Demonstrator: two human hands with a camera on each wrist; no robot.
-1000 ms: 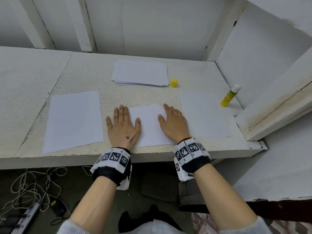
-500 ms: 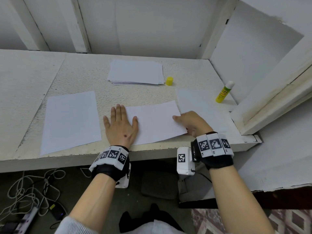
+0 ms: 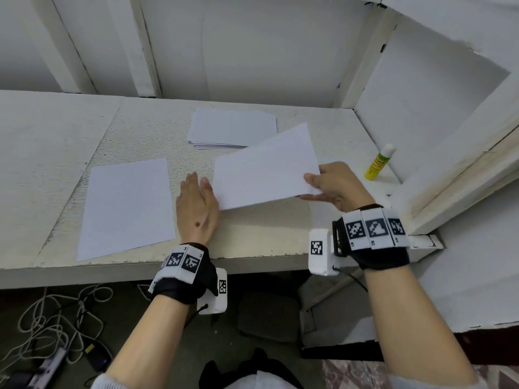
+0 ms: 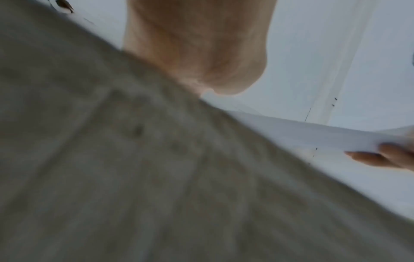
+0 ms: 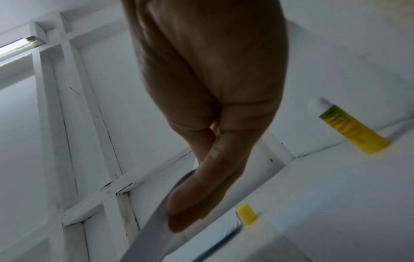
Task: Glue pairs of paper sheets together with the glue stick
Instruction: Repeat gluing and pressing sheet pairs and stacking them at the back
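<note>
Pinching the right edge of a white paper sheet [image 3: 265,169] between thumb and fingers, the right hand [image 3: 335,183] holds it lifted off the tabletop [image 3: 252,234], the sheet's left end sloping down toward the left hand [image 3: 198,209]. That left hand lies flat on the tabletop near the front edge, fingers straight and held together, holding nothing; its fingertips sit just beside the low corner of the lifted sheet, and whether they touch it cannot be told. From the left wrist the lifted sheet [image 4: 313,134] shows edge-on, with the right hand's fingers [image 4: 380,156] curled under it. From the right wrist the thumb presses along the sheet's grey edge [image 5: 152,230]. To the left of the left hand a second single sheet [image 3: 126,206] lies flat on the tabletop. Farther back, a stack of paper sheets [image 3: 230,127] rests near the rear wall, its right front corner hidden behind the lifted sheet. A yellow cap [image 5: 246,213] stands beside that stack, seen only from the right wrist. At the right, near the side wall, the glue stick [image 3: 379,162] stands upright and uncapped, well apart from both hands.
</note>
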